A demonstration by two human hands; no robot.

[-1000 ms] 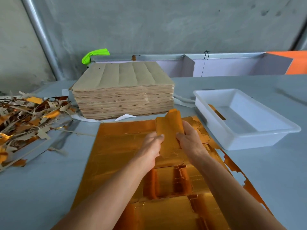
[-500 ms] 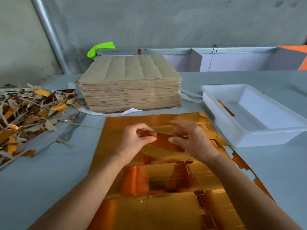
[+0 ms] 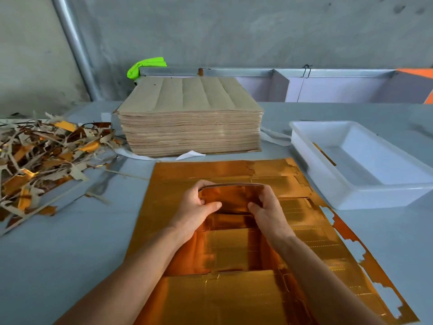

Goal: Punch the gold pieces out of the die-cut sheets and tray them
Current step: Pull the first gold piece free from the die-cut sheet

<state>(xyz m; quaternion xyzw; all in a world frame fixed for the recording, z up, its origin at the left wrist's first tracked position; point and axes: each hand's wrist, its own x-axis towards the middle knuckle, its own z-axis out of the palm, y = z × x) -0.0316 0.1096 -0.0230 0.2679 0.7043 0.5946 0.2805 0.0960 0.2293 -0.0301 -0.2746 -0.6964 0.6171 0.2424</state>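
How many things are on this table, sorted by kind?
Gold sheet: 1
Gold piece in hands: 1
Brown sheet stack: 1
White tray: 1
Scrap heap: 1
Green item: 1
Total: 6

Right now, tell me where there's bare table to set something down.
Bare table lies left of the gold sheet, below the scrap pile. More lies right of the sheet, below the white tray. Crowded: the far left under scraps, and the middle, where the brown stack sits.
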